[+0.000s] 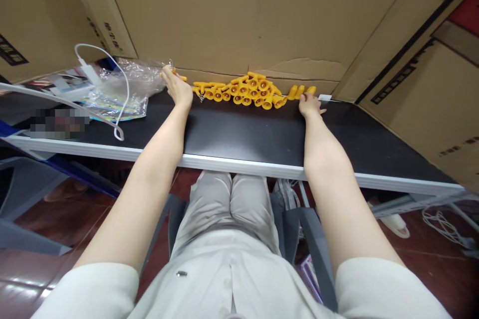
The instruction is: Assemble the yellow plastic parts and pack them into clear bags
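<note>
Small yellow trumpet-shaped pieces (254,93) lie stacked along the back of the black tabletop, flared ends facing me. Left of the stack, my left hand (177,87) is closed around a yellow piece that shows on both sides of it; a small metal chain (171,66) rises at the fingertips. Another short chain (202,97) hangs by the stack's left end. At the right, my right hand (311,104) has its thumb and a finger on a tilted yellow piece (311,90), its other fingers spread. Two more yellow pieces (296,91) stand just left of that hand.
Cardboard walls (258,15) close off the back and sides. Clear plastic bags (130,84) and a white cable (127,84) lie on the left of the table (243,129). A small white tag (325,97) sits beyond my right hand. The table's metal edge (239,163) runs before my lap.
</note>
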`<state>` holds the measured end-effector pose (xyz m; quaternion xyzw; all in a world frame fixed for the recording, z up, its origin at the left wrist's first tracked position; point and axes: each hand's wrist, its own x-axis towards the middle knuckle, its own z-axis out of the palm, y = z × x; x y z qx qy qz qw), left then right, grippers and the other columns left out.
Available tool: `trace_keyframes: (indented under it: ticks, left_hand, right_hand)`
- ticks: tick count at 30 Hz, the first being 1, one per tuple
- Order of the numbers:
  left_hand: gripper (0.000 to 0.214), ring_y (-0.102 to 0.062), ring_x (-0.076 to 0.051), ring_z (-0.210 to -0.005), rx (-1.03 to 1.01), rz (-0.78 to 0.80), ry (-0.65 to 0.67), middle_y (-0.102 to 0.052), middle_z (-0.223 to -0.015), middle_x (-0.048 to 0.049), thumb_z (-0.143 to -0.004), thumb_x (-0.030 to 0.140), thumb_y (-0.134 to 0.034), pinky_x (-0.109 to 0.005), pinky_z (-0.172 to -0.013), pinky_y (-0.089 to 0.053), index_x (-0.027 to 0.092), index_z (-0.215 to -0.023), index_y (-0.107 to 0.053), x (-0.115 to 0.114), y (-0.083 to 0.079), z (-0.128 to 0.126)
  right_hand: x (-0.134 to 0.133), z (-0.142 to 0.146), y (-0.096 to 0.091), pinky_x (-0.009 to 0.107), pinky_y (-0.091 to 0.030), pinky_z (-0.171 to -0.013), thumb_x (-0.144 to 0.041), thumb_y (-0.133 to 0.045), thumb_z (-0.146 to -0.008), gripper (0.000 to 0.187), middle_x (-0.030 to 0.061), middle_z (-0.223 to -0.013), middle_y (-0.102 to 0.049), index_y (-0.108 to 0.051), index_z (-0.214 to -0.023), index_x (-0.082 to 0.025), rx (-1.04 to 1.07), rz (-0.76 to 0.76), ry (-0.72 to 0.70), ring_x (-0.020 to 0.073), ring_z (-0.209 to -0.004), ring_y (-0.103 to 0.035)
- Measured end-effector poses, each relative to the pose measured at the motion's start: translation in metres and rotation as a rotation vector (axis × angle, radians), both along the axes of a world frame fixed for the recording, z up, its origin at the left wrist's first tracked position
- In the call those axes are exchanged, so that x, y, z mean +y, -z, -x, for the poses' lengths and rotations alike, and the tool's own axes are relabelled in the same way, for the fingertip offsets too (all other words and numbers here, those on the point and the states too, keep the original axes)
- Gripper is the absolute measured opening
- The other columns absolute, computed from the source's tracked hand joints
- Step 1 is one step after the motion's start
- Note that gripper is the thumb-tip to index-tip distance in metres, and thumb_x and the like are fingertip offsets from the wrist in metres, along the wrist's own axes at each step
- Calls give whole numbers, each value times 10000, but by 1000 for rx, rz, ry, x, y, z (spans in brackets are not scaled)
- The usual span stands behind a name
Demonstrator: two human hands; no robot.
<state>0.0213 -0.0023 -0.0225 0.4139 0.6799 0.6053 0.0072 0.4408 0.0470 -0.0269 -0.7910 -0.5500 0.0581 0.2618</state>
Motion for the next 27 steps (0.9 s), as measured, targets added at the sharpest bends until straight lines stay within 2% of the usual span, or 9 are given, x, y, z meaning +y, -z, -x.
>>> trace_keyframes:
  ticks: [4,6,8,11,14,18,22,27]
  left_hand:
    - [226,-398,-267,-1590,62,1,148,-628,-1430,-107,-1113,230,-356,-562,-1174,-431,236,-1242,-542,-5,-3,-4]
    - [223,-413,-306,-1576,118,14,170,-658,-1379,-110,-1113,355,-402,-591,-1171,-414,249,-1193,-580,-6,-3,-7]
    - [228,-472,-362,-1526,183,28,140,-655,-1386,-138,-1071,405,-497,-621,-1183,-414,257,-1202,-609,-7,-3,-12]
    - [265,-532,-427,-1450,315,76,150,-649,-1400,-164,-998,360,-604,-664,-1189,-433,270,-1245,-635,-7,-2,-19]
    - [308,-576,-432,-1401,457,155,301,-655,-1376,-160,-927,278,-671,-648,-1203,-445,261,-1234,-659,-5,2,-23]
    - [346,-628,-368,-1344,544,182,503,-640,-1377,-153,-831,145,-685,-564,-1209,-486,233,-1165,-676,-2,8,-31]
    - [233,-608,-312,-1406,606,168,595,-615,-1438,-170,-836,83,-621,-490,-1265,-452,215,-1024,-659,-1,12,-41]
    - [178,-625,-340,-1400,606,158,586,-644,-1400,-180,-860,111,-644,-515,-1268,-436,204,-1011,-648,4,16,-44]
  right_hand:
    - [-5,0,-1,570,-408,-1251,-278,-444,-1129,416,211,-1580,-584,-581,-1514,-204,120,-195,102,315,-1496,-588]
    - [-4,1,-5,471,-469,-1198,-179,-424,-1102,411,222,-1519,-613,-565,-1489,-173,126,-257,113,291,-1458,-618]
    - [-1,4,-12,446,-479,-1181,-120,-375,-1083,432,215,-1489,-635,-543,-1478,-177,90,-312,80,282,-1448,-622]
    - [1,17,-26,514,-472,-1193,-169,-379,-1089,444,190,-1505,-642,-485,-1516,-226,34,-370,-27,314,-1435,-625]
    - [-5,42,-39,527,-503,-1179,-375,-450,-1115,523,209,-1506,-636,-415,-1607,-202,-6,-348,-181,339,-1393,-646]
    - [-21,73,-48,515,-526,-1184,-537,-565,-1077,624,184,-1532,-629,-512,-1606,-211,-46,-316,-391,329,-1337,-677]
    - [-32,84,-44,515,-558,-1177,-448,-790,-948,612,155,-1482,-669,-663,-1502,-221,-3,-307,-584,335,-1305,-699]
    - [-38,83,-37,535,-588,-1150,-222,-917,-786,535,113,-1297,-785,-796,-1307,-199,63,-263,-743,332,-1192,-755]
